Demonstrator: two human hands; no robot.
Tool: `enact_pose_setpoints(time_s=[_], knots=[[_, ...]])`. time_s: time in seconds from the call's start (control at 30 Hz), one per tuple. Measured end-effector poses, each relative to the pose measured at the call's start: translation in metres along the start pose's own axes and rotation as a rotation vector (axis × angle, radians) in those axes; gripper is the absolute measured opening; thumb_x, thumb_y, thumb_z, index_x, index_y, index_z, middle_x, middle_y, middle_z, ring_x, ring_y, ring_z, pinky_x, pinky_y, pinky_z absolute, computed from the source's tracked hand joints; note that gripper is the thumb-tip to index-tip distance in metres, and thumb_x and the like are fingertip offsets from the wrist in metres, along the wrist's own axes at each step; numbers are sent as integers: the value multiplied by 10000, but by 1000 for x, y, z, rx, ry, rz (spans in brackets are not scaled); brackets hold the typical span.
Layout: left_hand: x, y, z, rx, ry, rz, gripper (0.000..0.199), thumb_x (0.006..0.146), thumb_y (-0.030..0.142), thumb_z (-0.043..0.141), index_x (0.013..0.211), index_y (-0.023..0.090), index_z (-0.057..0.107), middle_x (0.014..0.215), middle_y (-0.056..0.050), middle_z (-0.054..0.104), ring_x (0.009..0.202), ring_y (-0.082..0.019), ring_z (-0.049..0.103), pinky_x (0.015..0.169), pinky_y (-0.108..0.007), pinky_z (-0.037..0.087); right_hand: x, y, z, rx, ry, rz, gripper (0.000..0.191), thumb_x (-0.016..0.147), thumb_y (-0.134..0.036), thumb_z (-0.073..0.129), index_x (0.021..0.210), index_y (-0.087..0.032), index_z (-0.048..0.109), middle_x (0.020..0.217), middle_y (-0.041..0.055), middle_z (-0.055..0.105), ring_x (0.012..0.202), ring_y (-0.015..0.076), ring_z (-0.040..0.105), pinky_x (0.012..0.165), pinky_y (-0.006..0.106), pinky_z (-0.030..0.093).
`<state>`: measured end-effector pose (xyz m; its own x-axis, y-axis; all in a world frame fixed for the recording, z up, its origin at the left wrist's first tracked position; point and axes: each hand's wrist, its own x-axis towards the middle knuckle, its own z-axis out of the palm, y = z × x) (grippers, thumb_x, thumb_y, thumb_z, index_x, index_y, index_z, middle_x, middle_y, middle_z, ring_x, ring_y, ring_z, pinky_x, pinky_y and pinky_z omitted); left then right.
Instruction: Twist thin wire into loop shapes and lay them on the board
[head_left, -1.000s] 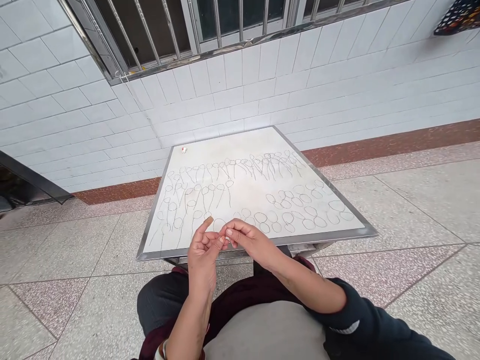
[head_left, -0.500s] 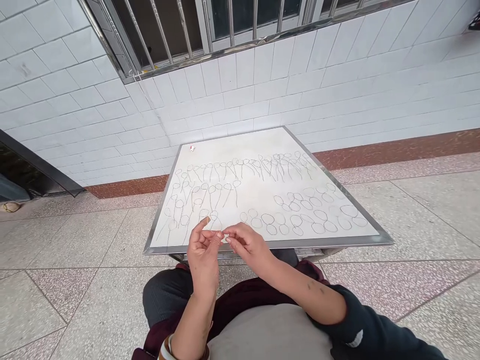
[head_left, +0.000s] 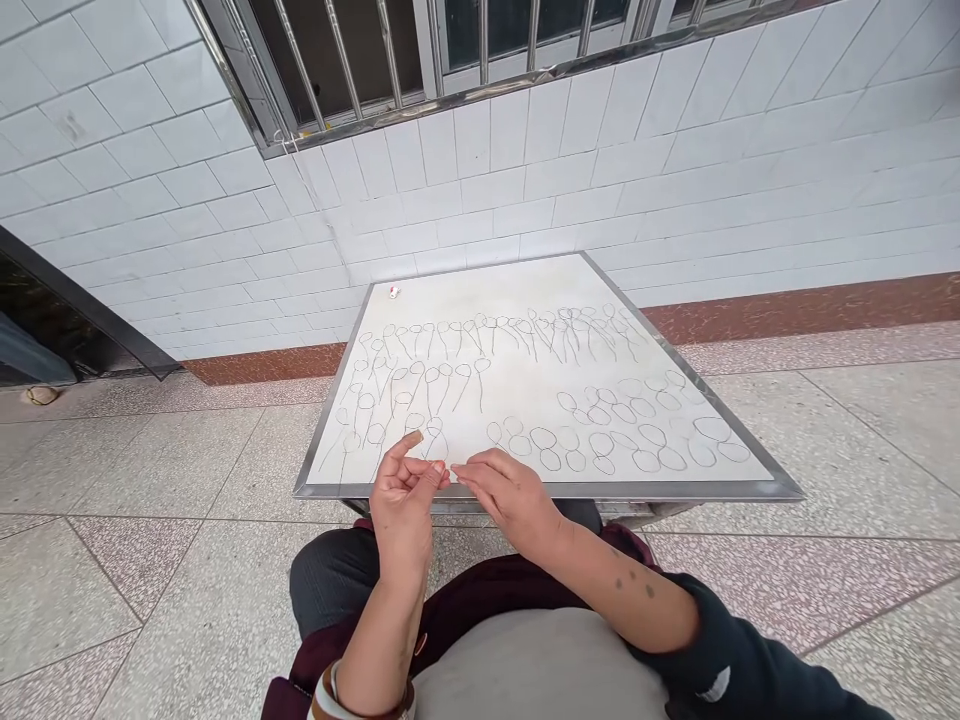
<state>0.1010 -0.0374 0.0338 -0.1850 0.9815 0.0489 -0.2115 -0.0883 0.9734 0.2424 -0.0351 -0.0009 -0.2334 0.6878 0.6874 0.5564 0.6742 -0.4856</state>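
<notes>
Both hands meet just over the front edge of a white board (head_left: 517,285) with a grey metal rim. My left hand (head_left: 405,500) pinches with thumb and index finger, its other fingers partly raised; what it holds is too small to name. Close beside it on the right, my right hand (head_left: 510,498) has its thumb and fingertips pressed together, and anything between them is too small to see. Thin dark wire-like loops (head_left: 602,443) lie in rows at the board's right front. Similar loops with long tails (head_left: 480,370) line its middle and left side.
A small red and white item (head_left: 394,292) lies at the board's back left corner. Behind the board stands a white tiled wall (head_left: 450,190) with a barred window (head_left: 484,40). The person's knees are under the front edge. A dark doorway (head_left: 37,320) is at the far left.
My right hand's thumb and fingers have closed together, and a narrow gap now shows between the two hands' fingertips. The whole view has shifted slightly.
</notes>
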Motion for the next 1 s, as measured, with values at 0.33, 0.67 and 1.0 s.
enact_pose_setpoints(time_s=[0.33,0.67,1.0], knots=[[8,16,-8,157,-13,25,431,721,206,701,1137,181,593,662,43,620,651,-117,601,749,-282,482,-9,5,5,139,-96,80,270,939,-157,427,1152,-222,580,906,54,577,753,134,584,658,254,502],[18,15,-23,156,-32,30,445,709,181,696,1142,168,597,640,48,608,626,-111,588,715,-265,478,-19,9,9,200,-138,52,333,938,-141,390,1203,-245,563,907,51,549,768,134,572,659,256,505],[33,10,-18,152,26,89,464,721,202,675,1175,162,588,656,40,591,658,-120,582,747,-296,499,-16,16,10,72,-115,329,194,890,-155,446,1001,-201,599,820,33,606,661,138,570,616,264,487]])
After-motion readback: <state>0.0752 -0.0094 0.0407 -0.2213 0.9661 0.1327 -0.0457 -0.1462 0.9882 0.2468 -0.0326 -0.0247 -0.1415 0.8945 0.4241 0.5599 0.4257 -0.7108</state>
